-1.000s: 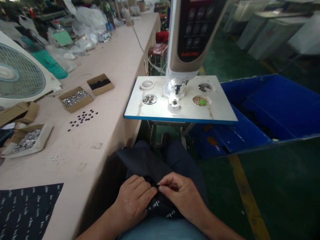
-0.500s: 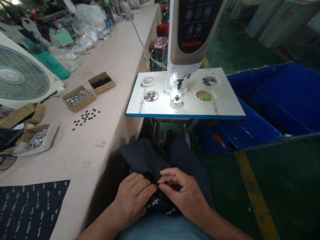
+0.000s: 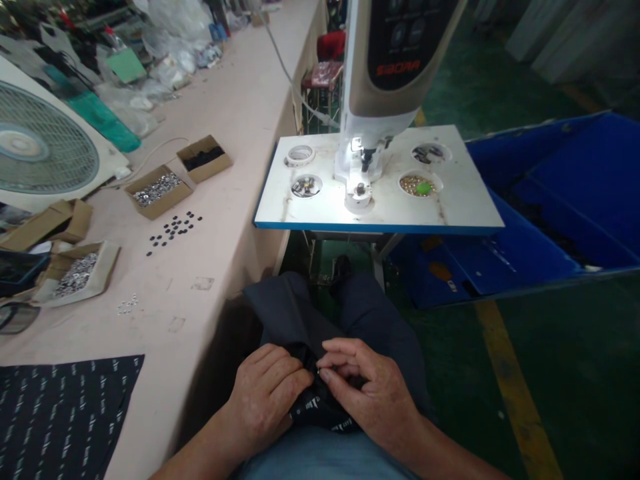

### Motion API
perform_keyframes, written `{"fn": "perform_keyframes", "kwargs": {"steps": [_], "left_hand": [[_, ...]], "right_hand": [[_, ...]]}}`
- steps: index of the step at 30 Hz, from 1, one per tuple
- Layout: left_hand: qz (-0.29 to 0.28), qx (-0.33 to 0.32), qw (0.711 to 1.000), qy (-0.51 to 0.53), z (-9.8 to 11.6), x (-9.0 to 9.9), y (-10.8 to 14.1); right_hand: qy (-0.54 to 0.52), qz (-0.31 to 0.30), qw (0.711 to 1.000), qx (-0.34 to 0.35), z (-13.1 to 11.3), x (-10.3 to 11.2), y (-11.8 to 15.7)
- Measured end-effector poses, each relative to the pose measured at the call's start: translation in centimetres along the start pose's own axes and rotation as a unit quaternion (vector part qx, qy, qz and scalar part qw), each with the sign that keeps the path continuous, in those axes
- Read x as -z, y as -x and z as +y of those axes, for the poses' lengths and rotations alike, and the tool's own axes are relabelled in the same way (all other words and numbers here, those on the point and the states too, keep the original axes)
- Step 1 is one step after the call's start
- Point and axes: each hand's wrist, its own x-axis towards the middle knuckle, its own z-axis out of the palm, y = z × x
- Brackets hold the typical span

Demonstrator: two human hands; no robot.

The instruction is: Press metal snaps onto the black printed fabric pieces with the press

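Green floor (image 3: 465, 393) opens at lower right, beside our right arm; the counter (image 3: 220, 220) edges us at left, the machine's white top (image 3: 320, 212) ahead. At bottom centre, our left grip (image 3: 273, 387) closes on dark cloth (image 3: 327, 413), our right grip (image 3: 321, 369) pinches a small bright piece (image 3: 319, 371) there. The cloth looks bunched, white-lettered.

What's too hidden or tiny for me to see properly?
All in the head view:
Tiny thing pinched by the right hand: too small to identify.
Lap cloth: partly covered by the left hand.
Fan: cut off by left edge.
Machine: cut off by top edge.
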Motion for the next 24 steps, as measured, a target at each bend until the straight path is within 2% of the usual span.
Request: {"fn": "perform_keyframes", "kwargs": {"steps": [7, 14, 18, 24], "left_hand": [[0.005, 0.021, 1.0, -0.002, -0.1, -0.1, 0.0], [0.004, 0.092, 0.995, 0.037, 0.3, -0.2, -0.4], [-0.01, 0.131, 0.99, 0.056, 0.5, -0.1, -0.6], [-0.029, 0.215, 0.972, 0.091, 0.5, 0.0, -0.9]], "right_hand": [[0.078, -0.013, 0.992, 0.098, 0.3, 0.3, -0.1], [0.149, -0.059, 0.966, 0.205, -0.4, 1.1, -0.1], [0.177, -0.079, 0.962, 0.192, -1.1, 1.8, 0.3], [0.204, -0.163, 0.953, 0.156, -0.9, 1.6, 0.1]]}}
